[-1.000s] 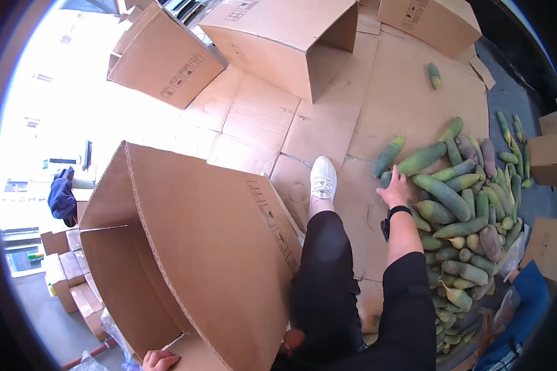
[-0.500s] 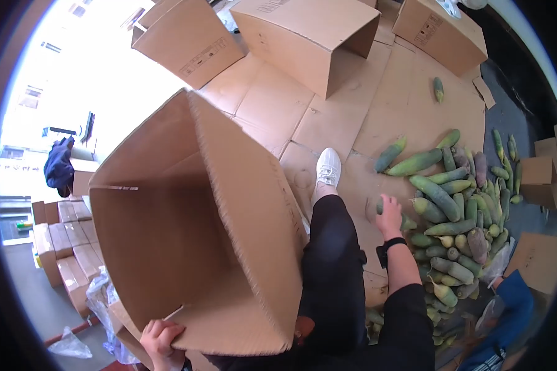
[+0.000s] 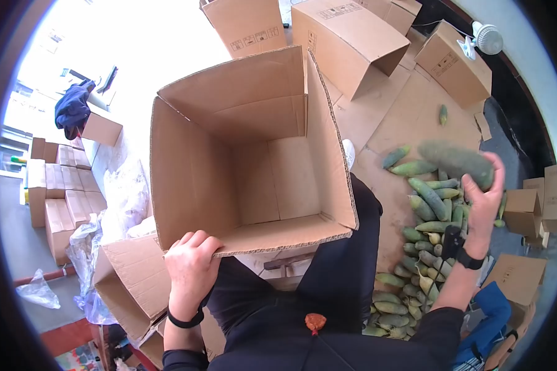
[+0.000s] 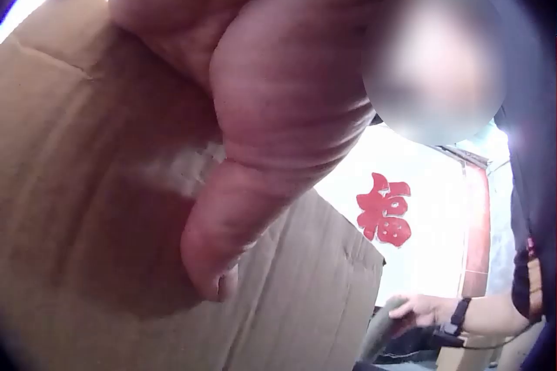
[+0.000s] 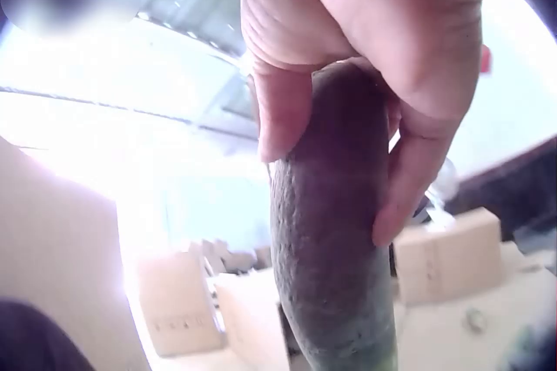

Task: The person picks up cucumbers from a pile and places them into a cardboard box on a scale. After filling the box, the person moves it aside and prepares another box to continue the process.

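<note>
In the head view, a large cardboard box (image 3: pixel 195 179) sits before the person's lap with its open top facing up toward the camera and bare cardboard inside. The left hand (image 3: pixel 192 269) grips its near rim at the left corner; the left wrist view shows the thumb (image 4: pixel 226 214) lying along the box wall. Up on the right, the right hand (image 3: pixel 486 204) holds a big green radish (image 3: pixel 455 162) by one end, raised over the pile. Fingers and thumb pinch the radish (image 5: pixel 335 206) from both sides in the right wrist view.
A heap of green radishes (image 3: pixel 436 198) covers flattened cardboard (image 3: pixel 387 123) at the right. Several more boxes (image 3: pixel 346 43) stand at the back, with a small white fan (image 3: pixel 487 39) there. Stacked cartons (image 3: pixel 59 191) and plastic bags (image 3: pixel 124 191) lie at the left.
The box has swung from lying on its side at the left to facing upward in front of the lap. The right hand has lifted a green radish from the pile; the view has shifted.
</note>
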Motion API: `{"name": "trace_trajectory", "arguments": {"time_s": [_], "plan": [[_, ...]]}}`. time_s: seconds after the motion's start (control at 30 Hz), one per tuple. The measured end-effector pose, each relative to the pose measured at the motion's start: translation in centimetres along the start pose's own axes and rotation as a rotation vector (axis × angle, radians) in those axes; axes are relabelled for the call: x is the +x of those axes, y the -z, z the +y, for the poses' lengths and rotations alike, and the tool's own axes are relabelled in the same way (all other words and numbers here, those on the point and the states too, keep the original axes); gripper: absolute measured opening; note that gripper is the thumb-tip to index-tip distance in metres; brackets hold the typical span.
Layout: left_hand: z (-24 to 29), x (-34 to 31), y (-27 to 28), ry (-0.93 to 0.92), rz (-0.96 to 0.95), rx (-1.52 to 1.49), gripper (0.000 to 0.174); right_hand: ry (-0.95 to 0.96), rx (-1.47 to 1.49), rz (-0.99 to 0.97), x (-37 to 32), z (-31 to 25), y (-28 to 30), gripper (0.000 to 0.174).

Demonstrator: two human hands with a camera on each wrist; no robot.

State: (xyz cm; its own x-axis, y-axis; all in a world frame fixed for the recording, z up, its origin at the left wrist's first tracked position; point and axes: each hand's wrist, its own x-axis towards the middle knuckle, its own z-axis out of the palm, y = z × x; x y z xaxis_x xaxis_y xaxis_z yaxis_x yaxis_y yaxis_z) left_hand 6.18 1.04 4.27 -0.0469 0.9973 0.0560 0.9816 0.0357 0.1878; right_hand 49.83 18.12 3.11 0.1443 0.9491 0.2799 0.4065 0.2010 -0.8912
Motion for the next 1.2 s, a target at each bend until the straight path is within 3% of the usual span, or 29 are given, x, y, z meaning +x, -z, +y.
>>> {"name": "trace_trajectory", "arguments": {"time_s": [0.07,0.17,0.23,0.33,0.37,0.4,0.47,0.5,0.57,0.6,0.63,0.73,0.8,0.87,0.93,1.17,1.2], "plan": [[-0.1,-0.1,0.1,-0.010,0.006,0.007,0.009,0.251,0.001,-0.022,1.2,-5.1,-0.6,0.052],[0.0,-0.4,0.2,-0.015,0.027,0.008,0.010,0.447,0.134,-0.167,2.9,-11.5,-1.8,0.060],[-0.2,-0.6,0.0,-0.024,0.035,0.011,0.011,0.422,0.279,-0.192,3.2,-16.1,-4.6,0.061],[-0.1,-0.8,-0.1,-0.044,0.036,0.013,0.011,0.375,0.286,-0.579,4.3,-20.6,-8.6,0.057],[-0.2,-0.9,-0.1,-0.032,0.034,0.023,0.011,0.442,0.282,-0.581,5.0,-20.7,-11.3,0.044],[-0.2,-0.9,-0.2,-0.034,0.039,0.004,0.012,0.466,0.284,-0.695,4.8,-21.6,-13.7,0.046],[-0.2,-1.1,-0.1,-0.044,0.032,0.001,0.010,0.603,0.239,-0.741,5.6,-20.1,-21.0,0.067],[-0.1,-1.2,-0.1,-0.033,0.024,0.000,0.009,0.633,0.081,-0.735,4.5,-19.7,-23.7,0.065],[0.0,-1.3,-0.3,-0.092,0.022,-0.038,0.010,0.558,-0.135,-1.053,3.3,-18.8,-28.8,0.050],[0.1,-1.4,-0.1,-0.066,0.020,-0.032,0.011,0.687,-0.216,-0.946,1.8,-16.7,-32.1,0.041],[0.0,-1.5,-0.2,-0.034,0.022,-0.022,0.011,0.601,-0.268,-0.944,0.4,-14.5,-34.8,0.035],[-0.2,-1.6,-0.7,-0.058,0.028,-0.011,0.012,0.639,-0.524,-1.064,-3.1,-8.4,-39.6,0.022],[-0.3,-1.5,-0.7,-0.048,0.016,0.000,0.012,0.668,-0.625,-1.099,-4.8,-4.6,-41.4,0.024],[-0.2,-1.4,-0.7,-0.047,0.003,0.008,0.012,0.633,-0.837,-1.361,-5.2,-3.4,-41.3,0.036],[-0.2,-1.3,-0.8,-0.052,-0.020,0.007,0.012,0.530,-0.847,-1.437,-5.1,-3.3,-40.7,0.034],[-0.2,-0.2,-0.7,-0.058,-0.002,-0.038,0.014,0.770,-0.489,-1.435,-5.1,-6.4,-43.8,0.027],[-0.3,-0.3,-0.7,-0.032,-0.035,-0.036,0.014,0.757,-0.424,-1.379,-5.1,-8.9,-43.6,0.023]]}}
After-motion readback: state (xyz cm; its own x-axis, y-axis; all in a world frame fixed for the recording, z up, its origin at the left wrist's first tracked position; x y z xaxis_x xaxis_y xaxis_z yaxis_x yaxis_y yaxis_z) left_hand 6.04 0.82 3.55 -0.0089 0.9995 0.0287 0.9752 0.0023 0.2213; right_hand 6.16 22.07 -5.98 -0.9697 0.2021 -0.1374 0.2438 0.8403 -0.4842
